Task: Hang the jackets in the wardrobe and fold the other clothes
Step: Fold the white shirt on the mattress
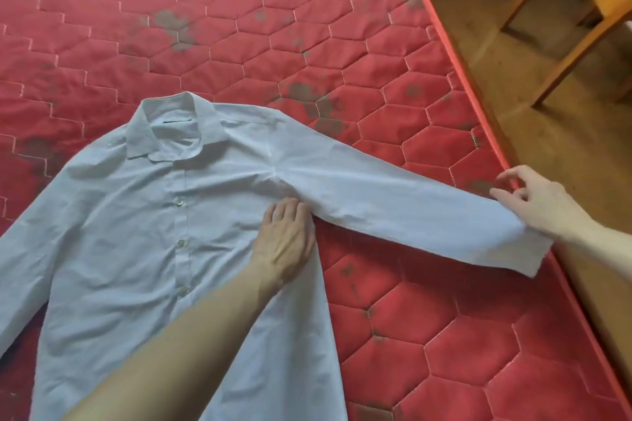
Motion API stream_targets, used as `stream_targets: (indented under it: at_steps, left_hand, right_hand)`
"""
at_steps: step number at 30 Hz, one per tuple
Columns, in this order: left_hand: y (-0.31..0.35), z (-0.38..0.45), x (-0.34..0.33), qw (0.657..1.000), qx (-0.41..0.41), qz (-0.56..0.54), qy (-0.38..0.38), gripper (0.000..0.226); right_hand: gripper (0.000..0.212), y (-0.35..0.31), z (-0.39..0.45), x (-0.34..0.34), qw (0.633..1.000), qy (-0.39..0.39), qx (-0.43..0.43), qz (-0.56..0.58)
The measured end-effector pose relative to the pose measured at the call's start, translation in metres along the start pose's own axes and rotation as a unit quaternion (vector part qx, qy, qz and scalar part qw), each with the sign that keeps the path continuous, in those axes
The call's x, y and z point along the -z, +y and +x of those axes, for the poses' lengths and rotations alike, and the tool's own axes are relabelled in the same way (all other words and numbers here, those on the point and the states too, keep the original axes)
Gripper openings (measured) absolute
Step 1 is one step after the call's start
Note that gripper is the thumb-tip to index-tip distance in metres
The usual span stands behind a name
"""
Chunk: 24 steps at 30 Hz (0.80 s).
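White button-up shirt [143, 222] lies face up on the red quilted mattress [427, 335], collar away from the person, its sleeve [393, 205] stretched out long toward the mattress's right edge. Left hand [285, 243] lies flat, fingers straight, pressing the shirt body just below the armpit, right where the sleeve meets the side seam. Right hand [537, 205] is at the cuff end, thumb and fingers lightly curled on the fabric near the cuff, though whether it's a true pinch, I cannot tell. So the sleeve's long axis runs straight from one hand to the other; the right hand looks set to swing it back over the body. Beyond the mattress edge: brown floor [496, 27] and a wooden chair [588, 10]
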<state>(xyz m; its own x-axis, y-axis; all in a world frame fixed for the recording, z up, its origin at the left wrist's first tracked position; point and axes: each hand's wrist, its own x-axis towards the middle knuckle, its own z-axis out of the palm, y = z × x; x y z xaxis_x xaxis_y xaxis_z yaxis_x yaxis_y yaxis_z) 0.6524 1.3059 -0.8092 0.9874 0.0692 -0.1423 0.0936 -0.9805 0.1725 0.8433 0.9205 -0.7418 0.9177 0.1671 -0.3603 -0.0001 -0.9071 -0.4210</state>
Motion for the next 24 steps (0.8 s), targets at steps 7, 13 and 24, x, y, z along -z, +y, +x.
stream_targets:
  at_steps: [7,13,24]
  left_hand:
    - [0.014,0.048,0.001,0.989,0.133,-0.021,0.065,0.029]
    - [0.022,0.025,-0.016,0.996,0.088,-0.009,0.018,0.068]
    - [0.042,0.001,-0.016,0.981,0.121,-0.155,-0.008,0.105]
  right_hand:
    - [0.035,0.021,0.012,0.004,1.000,-0.016,-0.006,-0.023]
    - [0.027,0.051,-0.008,0.000,0.993,-0.103,0.008,-0.063]
    - [0.012,0.078,0.004,0.013,0.976,0.033,-0.126,0.174]
